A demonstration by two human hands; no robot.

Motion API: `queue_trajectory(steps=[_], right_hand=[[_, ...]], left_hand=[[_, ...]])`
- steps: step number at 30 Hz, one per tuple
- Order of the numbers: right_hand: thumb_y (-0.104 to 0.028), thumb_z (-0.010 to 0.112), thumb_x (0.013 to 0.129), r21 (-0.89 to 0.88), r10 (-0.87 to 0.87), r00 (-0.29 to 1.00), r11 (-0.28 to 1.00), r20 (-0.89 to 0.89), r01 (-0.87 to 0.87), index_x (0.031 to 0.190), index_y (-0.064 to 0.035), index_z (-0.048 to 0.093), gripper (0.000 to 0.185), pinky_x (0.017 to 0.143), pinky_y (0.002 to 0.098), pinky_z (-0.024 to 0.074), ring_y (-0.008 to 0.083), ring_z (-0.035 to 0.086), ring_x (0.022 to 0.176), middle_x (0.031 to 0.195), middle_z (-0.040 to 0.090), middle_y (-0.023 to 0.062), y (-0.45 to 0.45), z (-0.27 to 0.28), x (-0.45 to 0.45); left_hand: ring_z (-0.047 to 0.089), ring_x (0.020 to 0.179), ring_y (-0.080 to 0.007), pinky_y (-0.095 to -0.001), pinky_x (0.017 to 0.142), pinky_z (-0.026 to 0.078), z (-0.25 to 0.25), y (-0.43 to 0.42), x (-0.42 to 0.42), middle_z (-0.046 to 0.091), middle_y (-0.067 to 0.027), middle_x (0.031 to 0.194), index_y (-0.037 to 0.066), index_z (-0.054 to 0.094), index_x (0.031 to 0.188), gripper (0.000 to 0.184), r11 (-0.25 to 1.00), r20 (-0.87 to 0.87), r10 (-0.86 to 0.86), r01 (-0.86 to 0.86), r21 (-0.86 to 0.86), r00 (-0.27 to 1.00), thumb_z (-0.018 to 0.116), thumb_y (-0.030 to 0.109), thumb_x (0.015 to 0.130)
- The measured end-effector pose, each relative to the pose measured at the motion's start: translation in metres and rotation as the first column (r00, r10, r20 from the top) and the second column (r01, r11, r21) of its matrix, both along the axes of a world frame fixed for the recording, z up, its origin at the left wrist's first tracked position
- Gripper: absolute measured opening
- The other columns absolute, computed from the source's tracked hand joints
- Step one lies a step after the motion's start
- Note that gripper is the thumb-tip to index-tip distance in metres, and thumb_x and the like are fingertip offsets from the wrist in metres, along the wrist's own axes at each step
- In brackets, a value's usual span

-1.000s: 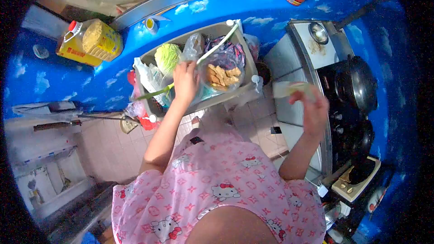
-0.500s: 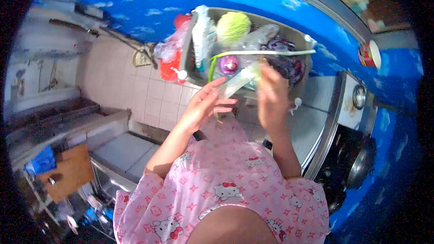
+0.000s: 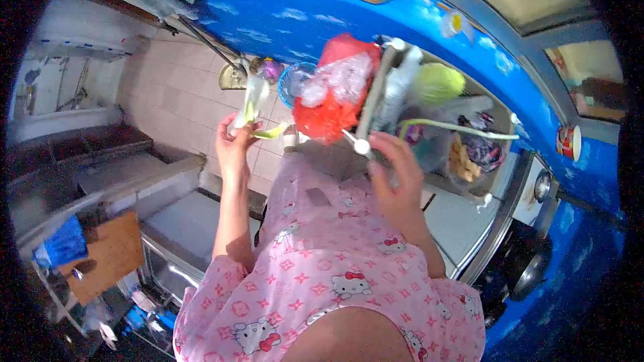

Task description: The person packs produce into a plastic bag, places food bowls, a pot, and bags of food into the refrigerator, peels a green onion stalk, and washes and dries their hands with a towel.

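Observation:
My left hand (image 3: 233,144) is closed on a pale green-and-white vegetable piece (image 3: 251,102), held out over the floor at the left. One pale part points up from the fingers and a yellow-green strip bends to the right; its exact kind is unclear. My right hand (image 3: 397,169) has its fingers apart, with nothing visible in it, near a white knob (image 3: 361,147) at the corner of the grey basket (image 3: 377,87). In that basket lie a light green cabbage (image 3: 437,83), bagged items, and a long green-and-white stalk (image 3: 463,129) across the top.
Red and clear plastic bags (image 3: 335,97) hang at the basket's left side. Beyond them a blue basket (image 3: 292,84) stands on the tiled floor (image 3: 181,80). A counter with a wok (image 3: 530,275) is at the right, and a wooden board (image 3: 107,255) at the lower left.
My left hand has carried the vegetable piece left, away from the basket. My right hand has come off it and dropped lower. The view has turned left.

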State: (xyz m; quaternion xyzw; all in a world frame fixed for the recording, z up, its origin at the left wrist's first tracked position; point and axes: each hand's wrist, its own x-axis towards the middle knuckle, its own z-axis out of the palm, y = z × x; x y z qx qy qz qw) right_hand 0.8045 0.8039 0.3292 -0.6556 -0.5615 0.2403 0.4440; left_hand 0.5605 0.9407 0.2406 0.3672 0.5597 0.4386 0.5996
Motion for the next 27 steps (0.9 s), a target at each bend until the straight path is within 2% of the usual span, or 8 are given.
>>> queue_trajectory(steps=[5, 12, 16, 19, 22, 23, 26, 27], right_hand=[[-0.001, 0.053, 0.079, -0.139, -0.334, 0.935, 0.938, -0.117, 0.318, 0.099, -0.0012, 0.058, 0.021, 0.084, 0.0314, 0.0426, 0.0227, 0.056, 0.095, 0.1, 0.058, 0.0123, 0.074, -0.029, -0.045], [-0.001, 0.055, 0.079, -0.179, -0.351, 0.937, 0.921, 0.001, 0.345, 0.097, -0.0018, 0.059, 0.019, 0.082, 0.0309, 0.0426, 0.0228, 0.057, 0.091, 0.095, 0.06, 0.0119, 0.149, -0.03, -0.113], [0.004, 0.052, 0.079, -0.169, -0.37, 0.922, 0.907, 0.113, 0.385, 0.098, -0.0003, 0.058, 0.021, 0.077, 0.0272, 0.0437, 0.0187, 0.058, 0.087, 0.094, 0.059, 0.0107, 0.15, -0.034, -0.127], [0.001, 0.054, 0.079, -0.231, -0.436, 0.894, 0.863, 0.108, 0.449, 0.097, -0.0011, 0.058, 0.019, 0.079, 0.03, 0.0433, 0.0222, 0.058, 0.087, 0.093, 0.059, 0.0116, 0.147, -0.028, -0.133], [0.001, 0.053, 0.08, -0.253, -0.462, 0.88, 0.844, 0.108, 0.474, 0.097, -0.0004, 0.058, 0.018, 0.078, 0.0297, 0.0436, 0.0217, 0.057, 0.086, 0.093, 0.059, 0.0115, 0.141, -0.021, -0.134], [0.001, 0.053, 0.08, -0.248, -0.472, 0.874, 0.838, 0.118, 0.486, 0.097, -0.0002, 0.058, 0.018, 0.077, 0.0296, 0.0436, 0.0216, 0.057, 0.086, 0.093, 0.059, 0.0113, 0.14, -0.02, -0.135], [0.001, 0.053, 0.081, -0.216, -0.519, 0.846, 0.818, 0.123, 0.533, 0.097, 0.0001, 0.058, 0.017, 0.078, 0.0297, 0.0435, 0.0212, 0.057, 0.086, 0.093, 0.06, 0.0111, 0.133, -0.022, -0.137], [0.0, 0.053, 0.081, -0.202, -0.535, 0.836, 0.812, 0.119, 0.548, 0.097, 0.0002, 0.057, 0.017, 0.078, 0.0298, 0.0434, 0.0211, 0.057, 0.087, 0.093, 0.06, 0.011, 0.13, -0.023, -0.137]], left_hand=[[0.062, 0.081, -0.0168, -0.0275, 0.067, 0.051, -0.061, 0.113, -0.089, 0.061, -0.0059, 0.088, 0.003, 0.056, 0.095, 0.016, 0.979, -0.088, -0.039, 0.02, -0.201, 0.995, 0.059, 0.004, 0.079], [0.056, 0.071, -0.01, -0.0225, 0.064, 0.048, -0.141, 0.192, -0.113, 0.059, -0.0039, 0.081, 0.002, 0.059, 0.091, 0.014, 0.948, -0.078, -0.199, 0.171, -0.269, 0.977, 0.061, 0.007, 0.078], [0.052, 0.057, -0.0072, -0.0213, 0.052, 0.044, -0.201, 0.205, -0.071, 0.057, -0.0023, 0.068, 0.002, 0.059, 0.09, 0.016, 0.923, -0.154, -0.331, 0.286, -0.258, 0.931, 0.064, 0.009, 0.076], [0.056, 0.054, -0.016, -0.0269, 0.051, 0.045, -0.263, 0.208, -0.039, 0.06, -0.0065, 0.067, 0.0, 0.059, 0.091, 0.024, 0.88, -0.047, -0.457, 0.445, -0.164, 0.888, 0.067, 0.012, 0.071], [0.062, 0.064, -0.0302, -0.0344, 0.057, 0.047, -0.272, 0.203, -0.018, 0.063, -0.0144, 0.072, -0.004, 0.058, 0.09, 0.033, 0.802, -0.689, -0.377, 0.591, 0.092, 0.619, 0.069, 0.015, 0.066], [0.061, 0.08, -0.0389, -0.0393, 0.068, 0.048, -0.277, 0.206, -0.025, 0.063, -0.0222, 0.081, -0.007, 0.058, 0.092, 0.042, 0.755, -0.614, -0.534, 0.655, -0.036, 0.581, 0.069, 0.019, 0.061], [0.06, 0.087, -0.0366, -0.0388, 0.077, 0.047, -0.326, 0.192, -0.039, 0.062, -0.0235, 0.083, -0.007, 0.058, 0.097, 0.046, 0.843, -0.805, -0.395, 0.523, -0.125, 0.443, 0.068, 0.021, 0.062], [0.061, 0.085, -0.0353, -0.0381, 0.075, 0.048, -0.335, 0.191, -0.049, 0.062, -0.023, 0.084, -0.006, 0.057, 0.101, 0.05, 0.823, -0.787, -0.437, 0.547, -0.154, 0.435, 0.069, 0.022, 0.061]])
